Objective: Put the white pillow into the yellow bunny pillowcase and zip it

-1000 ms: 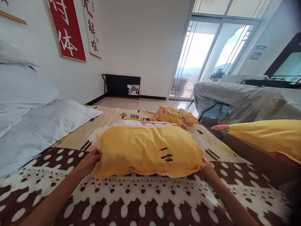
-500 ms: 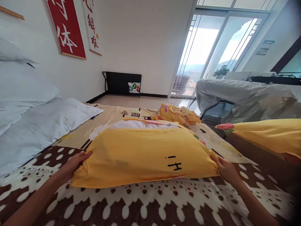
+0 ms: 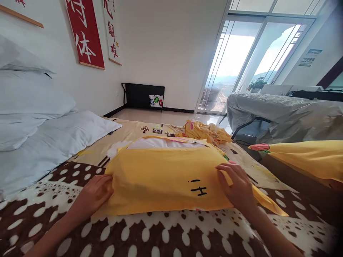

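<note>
Both our hands touch one plump yellow pillowcase (image 3: 160,171), which lies lengthwise across the bed, a little toward six o'clock from the middle of our view. Its near face is smooth along the centre, softly shaded and creased toward the ends, and near four o'clock on it we see black "Hi" lettering (image 3: 198,188), upside down to us. Along its twelve o'clock side the case gapes, and white filling (image 3: 160,143) shows through, with a narrow strip of pinkish print lying beyond it.

At nine o'clock our left hand (image 3: 93,192) bends its fingers against the end of the case; whether it grips or only presses, we cannot tell. At three o'clock our right hand (image 3: 238,185) arches over the cloth, yellow showing between thumb and forefinger; we cannot tell whether it pinches. A loose yellow tip (image 3: 270,204) sticks out past that wrist.

Beneath lies a brown-and-cream patterned cover (image 3: 150,232). We find crumpled yellow cloth (image 3: 206,132) at one o'clock and white pillows (image 3: 69,139) at ten.
</note>
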The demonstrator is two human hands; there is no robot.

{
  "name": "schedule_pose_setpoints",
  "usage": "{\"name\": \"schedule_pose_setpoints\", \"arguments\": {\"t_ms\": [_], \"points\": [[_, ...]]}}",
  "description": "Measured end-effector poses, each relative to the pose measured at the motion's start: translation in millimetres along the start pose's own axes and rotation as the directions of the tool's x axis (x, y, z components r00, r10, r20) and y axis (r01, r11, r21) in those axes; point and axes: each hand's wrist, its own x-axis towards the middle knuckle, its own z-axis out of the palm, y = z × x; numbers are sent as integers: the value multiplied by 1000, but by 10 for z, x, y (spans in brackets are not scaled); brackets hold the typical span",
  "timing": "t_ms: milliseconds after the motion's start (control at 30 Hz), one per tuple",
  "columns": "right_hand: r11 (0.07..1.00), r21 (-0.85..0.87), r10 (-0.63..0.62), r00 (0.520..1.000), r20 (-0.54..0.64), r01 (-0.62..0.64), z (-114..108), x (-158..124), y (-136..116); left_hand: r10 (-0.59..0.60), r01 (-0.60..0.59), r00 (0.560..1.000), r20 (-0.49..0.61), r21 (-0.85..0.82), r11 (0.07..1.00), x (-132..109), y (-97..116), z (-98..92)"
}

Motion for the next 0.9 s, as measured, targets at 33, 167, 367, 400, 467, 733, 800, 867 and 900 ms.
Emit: {"name": "schedule_pose_setpoints", "arguments": {"t_ms": [33,167,367,400,467,733,800,867,900], "points": [[989,71,-128,990,-56,132,2,139,-297,69,-69,998,-3,36,997,-31,40,23],[853,302,-432,900,-51,427,215,472,-1232,77,-50,983,-168,163,985,-125,140,60],[734,464,-648,716,260,496,1014,725,-1854,-173,174,985,-23,91,981,-180,114,146],[736,466,-649,707,281,491,1143,766,-1898,-201,200,980,12,66,978,-167,136,159],[744,465,-643,702,305,480,1360,831,-1950,-247,247,968,50,0,969,-126,228,153],[731,557,-658,626,419,395,1679,793,-1952,-295,275,955,-46,-242,930,-31,564,-293],[710,615,-661,623,417,342,1682,771,-1934,-351,328,936,-37,-275,904,-26,535,-393],[686,680,-654,630,419,260,1663,766,-1900,-400,378,916,-8,-313,871,-7,496,-454],[675,707,-646,634,426,212,1646,769,-1879,-422,399,907,3,-333,855,8,477,-467]]}}
